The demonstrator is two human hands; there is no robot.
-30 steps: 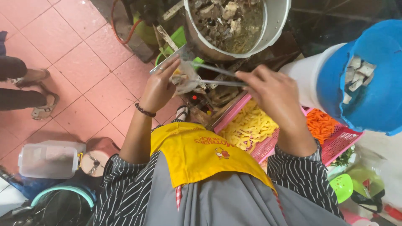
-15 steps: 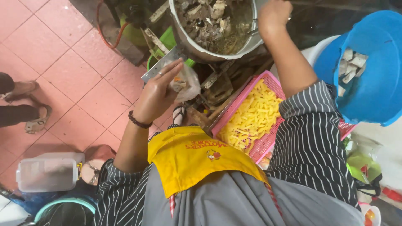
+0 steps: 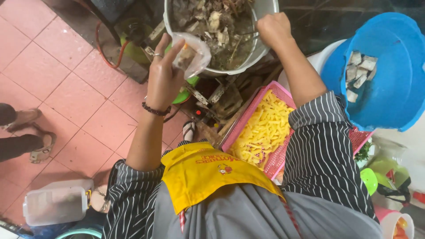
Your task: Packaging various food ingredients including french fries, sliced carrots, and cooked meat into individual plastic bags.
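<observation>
Your left hand (image 3: pixel 163 73) pinches a clear plastic bag (image 3: pixel 191 54) at the large metal pot (image 3: pixel 248 62), your right hand (image 3: pixel 273 27) grips a utensil inside; a tilted bag could spill hot broth.

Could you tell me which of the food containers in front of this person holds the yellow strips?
The pink mesh basket, between the metal pot and the blue tub. The pot holds dark stew; the tub holds pale cubes.
</observation>
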